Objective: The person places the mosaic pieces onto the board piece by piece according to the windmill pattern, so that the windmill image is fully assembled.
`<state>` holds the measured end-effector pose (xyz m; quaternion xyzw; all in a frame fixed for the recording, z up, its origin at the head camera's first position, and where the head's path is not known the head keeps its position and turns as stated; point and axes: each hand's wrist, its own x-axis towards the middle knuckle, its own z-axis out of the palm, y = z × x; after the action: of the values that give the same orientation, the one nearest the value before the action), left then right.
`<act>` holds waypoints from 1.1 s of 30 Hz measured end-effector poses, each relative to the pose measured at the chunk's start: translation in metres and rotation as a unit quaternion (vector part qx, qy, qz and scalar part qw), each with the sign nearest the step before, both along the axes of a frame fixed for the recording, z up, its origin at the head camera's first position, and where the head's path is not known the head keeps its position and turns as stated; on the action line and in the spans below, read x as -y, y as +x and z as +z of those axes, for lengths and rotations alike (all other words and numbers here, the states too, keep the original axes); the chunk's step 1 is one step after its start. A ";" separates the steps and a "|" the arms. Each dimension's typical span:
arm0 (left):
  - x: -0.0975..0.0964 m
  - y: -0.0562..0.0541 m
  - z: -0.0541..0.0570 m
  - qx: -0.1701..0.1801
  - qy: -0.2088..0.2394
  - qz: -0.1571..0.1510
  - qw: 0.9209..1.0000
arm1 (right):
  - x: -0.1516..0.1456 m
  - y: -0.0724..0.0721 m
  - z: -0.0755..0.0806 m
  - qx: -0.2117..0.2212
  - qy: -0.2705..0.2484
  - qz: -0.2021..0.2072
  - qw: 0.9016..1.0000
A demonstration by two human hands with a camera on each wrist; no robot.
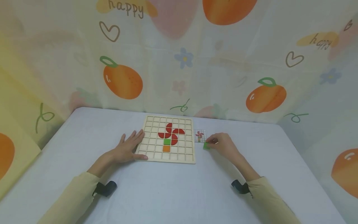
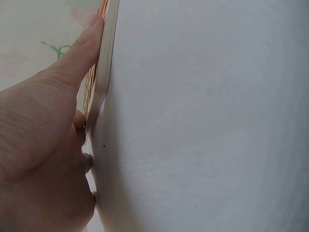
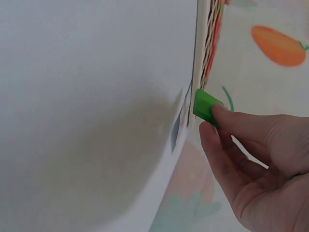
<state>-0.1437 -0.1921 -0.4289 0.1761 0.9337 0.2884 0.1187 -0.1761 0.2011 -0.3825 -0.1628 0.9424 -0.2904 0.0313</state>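
A wooden grid board [image 1: 148,148] lies on the table. Red petal-shaped pieces [image 1: 174,139] form a pinwheel on it, with a green square [image 1: 167,142] and an orange square [image 1: 166,148] in cells below. My left hand [image 1: 126,150] rests at the board's left edge, fingers spread and thumb over the front corner; the left wrist view shows that thumb [image 2: 82,50] lying along the board. Right of the board, my right hand [image 1: 222,145] pinches a green block [image 3: 205,106] between thumb and fingers, apart from the board.
Beside the board's right edge lies a small pattern card [image 1: 199,135] showing a red pinwheel on a grid; the right hand is close to it. A white cloth [image 1: 156,193] covers the table. Behind stands a fruit-printed curtain [image 1: 162,81]. Each wrist wears a dark device [image 1: 106,188].
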 end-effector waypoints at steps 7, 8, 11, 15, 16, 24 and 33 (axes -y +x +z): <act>-0.002 0.000 0.004 0.001 0.002 -0.006 1.000 | 0.023 0.001 -0.001 -0.012 -0.010 0.035 0.999; -0.002 0.000 0.005 0.002 0.001 -0.006 1.000 | 0.026 0.001 -0.002 -0.011 -0.010 0.042 0.999; -0.003 -0.001 0.009 0.006 -0.001 -0.005 1.000 | 0.038 0.002 -0.001 -0.005 -0.013 0.061 0.998; -0.006 -0.006 0.007 0.001 -0.003 -0.010 1.000 | 0.055 0.005 0.005 -0.007 -0.014 0.077 0.997; -0.007 -0.007 0.006 0.002 -0.004 -0.010 1.000 | 0.060 0.006 0.006 -0.005 -0.010 0.082 0.997; -0.005 -0.004 0.003 0.001 -0.011 -0.001 1.000 | 0.104 0.017 0.006 0.026 -0.022 0.134 0.990; -0.003 -0.001 0.004 -0.007 -0.003 -0.009 1.000 | 0.124 0.021 -0.006 0.033 -0.029 0.151 0.988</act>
<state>-0.1449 -0.1890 -0.4246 0.1866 0.9338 0.2828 0.1150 -0.1554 0.0775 -0.3880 -0.2942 0.8968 -0.3145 0.1010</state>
